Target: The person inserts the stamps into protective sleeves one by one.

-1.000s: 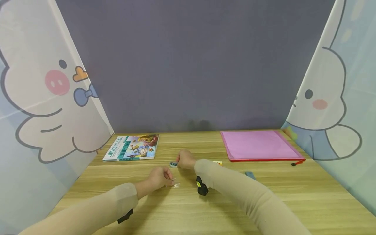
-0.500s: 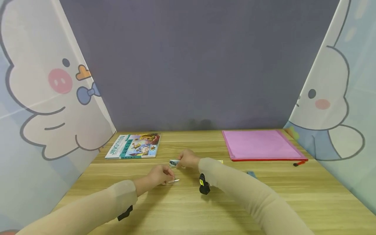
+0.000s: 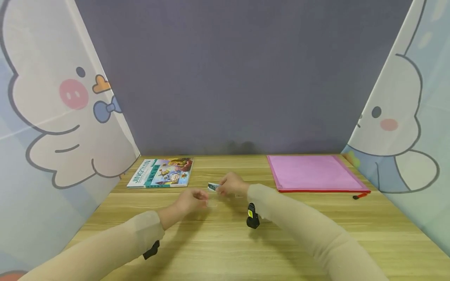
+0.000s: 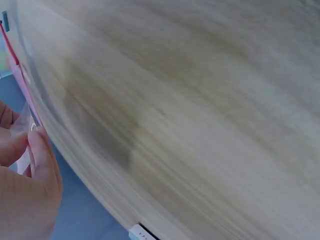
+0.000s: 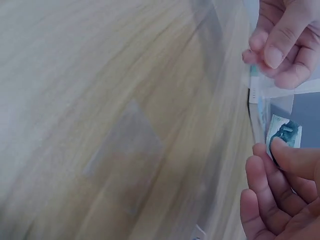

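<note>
Small card (image 3: 213, 187), held above the table (image 3: 218, 249): pinched at one end by the right hand (image 3: 233, 184), presumably so its print is left uncovered; clear sleeve (image 5: 281, 100), nearby: edge pinched by the left hand (image 3: 190, 201)

Clear plastic film (image 5: 280, 96) at left fingers (image 5: 293, 78); paper-looking printed slip (image 5: 287, 131) in right fingers (image 5: 257, 175); smooth wood-grain desk (image 3: 218, 246) under both; matt pink pouch (image 3: 313, 172) beyond right fingers.
</note>
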Motion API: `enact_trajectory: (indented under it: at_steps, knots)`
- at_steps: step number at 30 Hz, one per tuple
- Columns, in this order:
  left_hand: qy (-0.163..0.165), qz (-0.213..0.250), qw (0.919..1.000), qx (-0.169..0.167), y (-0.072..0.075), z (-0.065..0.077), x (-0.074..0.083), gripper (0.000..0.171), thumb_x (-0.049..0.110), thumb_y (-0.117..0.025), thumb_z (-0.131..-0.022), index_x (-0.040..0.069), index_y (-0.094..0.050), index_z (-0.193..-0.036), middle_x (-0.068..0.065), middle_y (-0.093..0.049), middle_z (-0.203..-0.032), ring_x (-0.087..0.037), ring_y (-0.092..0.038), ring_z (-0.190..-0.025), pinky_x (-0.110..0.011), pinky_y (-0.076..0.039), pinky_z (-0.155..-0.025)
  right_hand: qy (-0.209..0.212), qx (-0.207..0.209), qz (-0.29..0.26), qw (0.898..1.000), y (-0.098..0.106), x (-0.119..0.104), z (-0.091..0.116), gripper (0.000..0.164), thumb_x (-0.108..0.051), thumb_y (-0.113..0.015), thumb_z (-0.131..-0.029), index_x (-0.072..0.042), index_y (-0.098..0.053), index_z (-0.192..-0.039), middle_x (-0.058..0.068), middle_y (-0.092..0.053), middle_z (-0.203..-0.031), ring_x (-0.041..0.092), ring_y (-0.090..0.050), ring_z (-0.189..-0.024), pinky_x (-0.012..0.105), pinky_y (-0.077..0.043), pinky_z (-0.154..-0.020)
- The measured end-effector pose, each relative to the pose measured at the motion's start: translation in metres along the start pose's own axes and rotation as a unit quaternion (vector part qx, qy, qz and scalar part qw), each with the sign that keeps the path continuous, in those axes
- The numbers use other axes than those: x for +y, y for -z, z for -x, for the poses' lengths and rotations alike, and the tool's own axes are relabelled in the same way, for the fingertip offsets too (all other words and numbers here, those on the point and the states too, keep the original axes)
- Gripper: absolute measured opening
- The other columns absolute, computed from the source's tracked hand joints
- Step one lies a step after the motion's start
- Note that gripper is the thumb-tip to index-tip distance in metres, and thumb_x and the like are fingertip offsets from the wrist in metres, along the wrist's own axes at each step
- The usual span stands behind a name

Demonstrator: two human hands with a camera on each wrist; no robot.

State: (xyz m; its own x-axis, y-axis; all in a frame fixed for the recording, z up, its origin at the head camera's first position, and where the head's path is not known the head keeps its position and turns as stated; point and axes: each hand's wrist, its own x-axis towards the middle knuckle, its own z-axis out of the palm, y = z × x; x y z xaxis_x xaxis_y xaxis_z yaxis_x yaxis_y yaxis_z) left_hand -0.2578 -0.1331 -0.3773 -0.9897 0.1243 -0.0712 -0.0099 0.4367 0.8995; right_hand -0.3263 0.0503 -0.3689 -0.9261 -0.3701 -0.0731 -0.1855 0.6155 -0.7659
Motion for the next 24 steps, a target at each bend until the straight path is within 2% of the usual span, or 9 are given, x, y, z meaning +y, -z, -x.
enact_trajectory:
  at_steps: [5,9,13,17,20,24]
  knots:
    - [-0.011,-0.025,0.9992,0.03,0.001,0.001,0.008,0.011,0.0,-0.071,-0.085,-0.002,-0.07,-0.096,-0.007,-0.067,-0.086,-0.016,-0.061,-0.081,-0.037,-0.056,-0.08,-0.001,0.001,0.0,1.0,0.011,-0.008,0.008,0.014,-0.01,-0.069,-0.089,-0.001,-0.075,-0.098,0.008,-0.074,-0.081,0.018,-0.07,-0.07,0.029,-0.058,-0.068]
    - [-0.007,-0.006,0.999,0.043,0.002,0.003,0.016,0.011,0.003,-0.07,-0.087,0.0,-0.07,-0.098,-0.007,-0.068,-0.091,-0.017,-0.062,-0.085,-0.045,-0.053,-0.089,0.002,0.003,-0.001,1.0,0.018,-0.012,0.012,0.019,-0.009,-0.066,-0.091,0.001,-0.072,-0.107,0.01,-0.074,-0.087,0.018,-0.069,-0.07,0.034,-0.06,-0.07]
    - [-0.009,0.024,0.9983,0.052,0.003,0.002,0.023,0.013,0.006,-0.069,-0.089,0.0,-0.07,-0.101,-0.009,-0.07,-0.095,-0.02,-0.066,-0.087,-0.048,-0.052,-0.094,0.002,0.015,-0.01,1.0,0.025,-0.017,0.017,0.016,-0.01,-0.068,-0.09,-0.001,-0.073,-0.102,0.01,-0.072,-0.084,0.019,-0.069,-0.071,0.033,-0.06,-0.069]
    - [-0.021,0.052,0.9966,0.06,0.003,0.0,0.032,0.015,0.007,-0.069,-0.09,0.0,-0.071,-0.103,-0.011,-0.072,-0.098,-0.026,-0.068,-0.09,-0.042,-0.056,-0.089,0.007,0.039,-0.056,0.998,0.033,-0.019,0.022,0.016,-0.005,-0.071,-0.085,0.002,-0.071,-0.099,0.013,-0.071,-0.085,0.022,-0.069,-0.071,0.034,-0.06,-0.069]
    - [-0.027,0.059,0.996,0.062,0.003,-0.001,0.039,0.016,0.01,-0.068,-0.091,0.002,-0.072,-0.104,-0.013,-0.072,-0.103,-0.025,-0.069,-0.09,-0.038,-0.058,-0.086,0.017,0.053,-0.092,0.994,0.041,-0.019,0.025,0.021,-0.002,-0.072,-0.083,0.005,-0.07,-0.102,0.015,-0.071,-0.088,0.027,-0.069,-0.073,0.036,-0.061,-0.069]
    - [-0.034,0.074,0.9944,0.066,0.003,-0.004,0.049,0.019,0.013,-0.067,-0.092,0.001,-0.071,-0.106,-0.014,-0.071,-0.107,-0.023,-0.069,-0.091,-0.038,-0.057,-0.087,0.03,0.067,-0.105,0.992,0.054,-0.022,0.03,0.021,-0.004,-0.071,-0.084,0.006,-0.07,-0.101,0.016,-0.072,-0.089,0.023,-0.067,-0.07,0.033,-0.06,-0.068]
